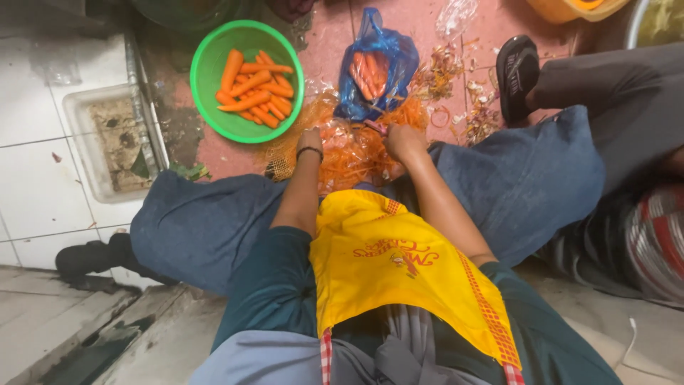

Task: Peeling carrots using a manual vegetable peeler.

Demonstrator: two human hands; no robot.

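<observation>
My left hand [311, 140], a dark band on its wrist, is closed around a carrot [336, 135] held low over a heap of orange peelings [356, 153] on the floor. My right hand [403, 140] grips a small peeler [376, 127] against that carrot. A green bowl [206, 78] holding several peeled carrots [255, 87] stands to the upper left of my hands. Just beyond them lies an open blue plastic bag [388, 68] with more carrots inside. A yellow apron [385, 264] covers my lap.
Another person sits at the right, a black sandal [517, 71] near scattered peels [456, 85]. A square floor drain [114, 139] is set in white tiles at the left. A yellow container [570, 8] sits at the top right.
</observation>
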